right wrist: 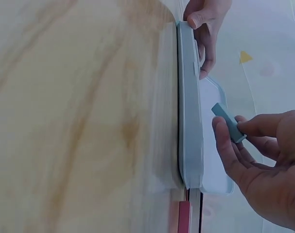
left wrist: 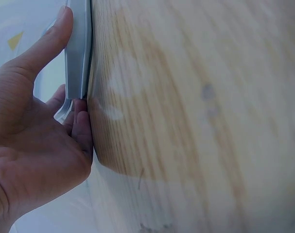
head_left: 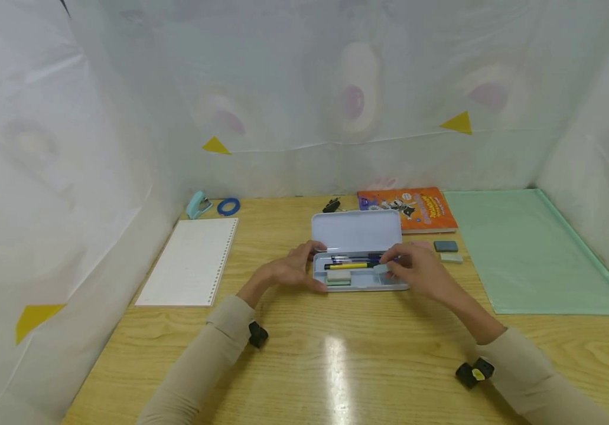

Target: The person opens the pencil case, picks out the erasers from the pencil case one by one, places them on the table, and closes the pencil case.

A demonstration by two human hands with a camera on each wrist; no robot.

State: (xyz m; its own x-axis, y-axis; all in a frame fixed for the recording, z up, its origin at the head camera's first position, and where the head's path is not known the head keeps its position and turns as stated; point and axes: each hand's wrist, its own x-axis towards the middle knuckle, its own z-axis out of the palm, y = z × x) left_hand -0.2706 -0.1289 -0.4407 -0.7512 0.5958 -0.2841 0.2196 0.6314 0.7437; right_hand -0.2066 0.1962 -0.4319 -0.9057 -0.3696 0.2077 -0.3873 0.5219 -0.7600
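Head view: 2 hands (head_left: 425, 273), 1 with blue block (head_left: 380, 269)

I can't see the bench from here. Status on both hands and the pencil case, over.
Right hand pinching small blue block over open pencil case. Left hand holding case's left end. Pens inside. Nothing visible blocking right hand.
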